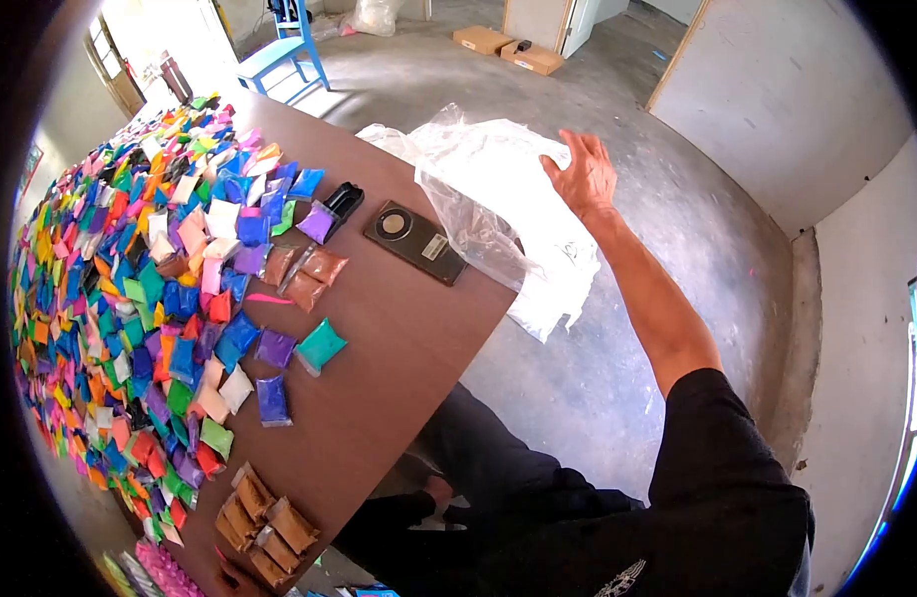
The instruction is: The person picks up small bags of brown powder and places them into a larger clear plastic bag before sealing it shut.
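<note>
My right hand [586, 181] is raised over the floor at the right side of a white and clear plastic bag [518, 199], fingers spread and nothing visible in it. The bag hangs over the table's far corner. A dark phone [415, 242] lies beside it, near a shiny black object [345, 201]. Many colourful packets [130, 289] cover the left of the brown table [389, 368]. Several brown packets [269, 527] sit together at the near edge. My left hand cannot be made out clearly; shadowed skin-toned patches show below the table edge and at the bottom left.
A blue chair [279, 55] stands beyond the table. Two cardboard boxes [508, 48] rest on the floor near a doorway. White panels and a wall [866, 269] bound the right side. My dark-clothed leg [498, 438] is beside the table edge.
</note>
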The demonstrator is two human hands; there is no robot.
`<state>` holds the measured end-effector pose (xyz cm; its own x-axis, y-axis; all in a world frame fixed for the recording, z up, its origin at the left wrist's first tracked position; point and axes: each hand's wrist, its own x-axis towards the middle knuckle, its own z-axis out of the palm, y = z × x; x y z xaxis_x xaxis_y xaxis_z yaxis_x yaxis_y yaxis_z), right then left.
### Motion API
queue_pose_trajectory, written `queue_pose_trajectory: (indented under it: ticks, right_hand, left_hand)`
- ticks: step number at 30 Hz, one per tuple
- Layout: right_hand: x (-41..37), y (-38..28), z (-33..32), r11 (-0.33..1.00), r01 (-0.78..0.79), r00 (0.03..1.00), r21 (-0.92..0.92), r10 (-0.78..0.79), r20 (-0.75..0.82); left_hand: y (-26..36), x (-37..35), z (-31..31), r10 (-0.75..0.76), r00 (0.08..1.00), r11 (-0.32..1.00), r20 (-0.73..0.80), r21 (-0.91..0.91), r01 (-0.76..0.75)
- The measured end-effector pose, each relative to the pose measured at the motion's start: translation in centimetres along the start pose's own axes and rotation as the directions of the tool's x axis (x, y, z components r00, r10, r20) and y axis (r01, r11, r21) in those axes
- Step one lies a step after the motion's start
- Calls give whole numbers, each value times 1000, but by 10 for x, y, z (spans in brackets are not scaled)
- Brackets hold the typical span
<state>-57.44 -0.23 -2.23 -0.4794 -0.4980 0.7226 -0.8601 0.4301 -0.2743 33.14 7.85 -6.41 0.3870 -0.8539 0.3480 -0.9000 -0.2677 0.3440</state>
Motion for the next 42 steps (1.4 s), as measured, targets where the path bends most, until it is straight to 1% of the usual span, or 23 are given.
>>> queue_pose_trajectory:
  ticks: [2, 4, 6, 7, 8, 10, 11, 14, 15, 16, 19, 22, 23, 24, 27, 28, 30, 31, 32, 36, 39, 41, 42]
  right_hand:
    - [-4, 23, 18, 988, -70, 968, -136, 101, 231]
    - [-4, 29, 25, 990, -103, 958, -96, 125, 258]
    - [3, 19, 15, 920, -379, 925, 98, 375, 62]
    - [8, 20, 11, 945, -309, 948, 110, 315, -50]
    - [15, 18, 2, 944, -311, 947, 107, 318, -53]
    - [33, 14, -21, 925, -188, 945, 331, 262, -197]
    - [40, 12, -29, 922, -160, 933, 352, 258, -250]
    - [52, -4, -72, 837, -175, 920, 519, 326, -216]
    - [57, -9, -78, 750, -42, 912, 660, 299, -281]
    - [59, -13, -86, 749, -35, 910, 662, 297, -289]
    - [59, -38, -130, 540, 23, 935, 841, 287, -210]
    - [48, -61, -148, 571, 28, 960, 820, 213, -181]
    - [42, -75, -151, 424, 63, 961, 903, 218, -170]
    - [34, -81, -155, 415, 62, 962, 908, 216, -165]
    - [2, -120, -171, 626, -69, 984, 777, 173, -52]
    - [-9, -133, -174, 606, -74, 986, 792, 161, -31]
    - [-35, -154, -178, 665, -77, 997, 743, 34, 73]
    - [-47, -169, -186, 679, -91, 993, 728, 6, 120]
    - [-58, -180, -190, 690, -90, 986, 718, -40, 162]
    - [-95, -221, -207, 650, -65, 946, 757, -201, 255]
    - [-114, -240, -216, 609, -76, 910, 790, -281, 304]
    - [-122, -248, -222, 589, -125, 897, 799, -277, 344]
    - [-126, -250, -222, 583, -130, 892, 802, -285, 352]
  left_hand:
    - [-8, 1, 2, 27, 1000, 993, 11, 116, -28]
    - [-23, 0, 5, 44, 999, 971, 21, 233, -48]
    - [-56, 3, 17, 135, 991, 948, 3, 290, -130]
    - [-71, 4, 22, 232, 973, 914, -5, 343, -217]
    - [-64, 3, 20, 236, 972, 914, -4, 341, -221]
    - [-51, 2, 18, 257, 967, 877, 5, 420, -235]
    - [-55, 2, 22, 259, 966, 879, -2, 415, -235]
    - [-79, 6, 33, 369, 922, 833, -115, 481, -274]
    - [-81, 7, 33, 299, 949, 873, -99, 429, -231]
    - [-83, 8, 32, 227, 971, 908, -79, 378, -182]
    - [-83, 11, 20, 19, 1000, 974, 4, 228, -19]
    - [-68, 15, 7, -102, 995, 994, -14, 46, 103]
    - [-62, 15, -3, -140, 989, 989, -36, -47, 139]
    - [-51, 15, -13, -177, 983, 974, -57, -154, 166]
    - [5, 6, -50, -250, 962, 863, -109, -475, 171]
    - [30, -4, -62, -207, 971, 850, -121, -514, 118]
    - [75, -27, -75, 258, 917, 863, -305, -353, -361]
    - [109, -47, -77, 204, 954, 768, -221, -568, -296]
    - [151, -68, -85, 272, 949, 681, -161, -664, -308]
    - [275, -114, -107, 571, 812, 634, -116, -565, -527]
    - [304, -129, -87, 515, 855, 683, -61, -574, -452]
    - [311, -139, -67, 418, 905, 702, 71, -658, -273]
    - [310, -144, -57, 408, 910, 712, 76, -650, -265]
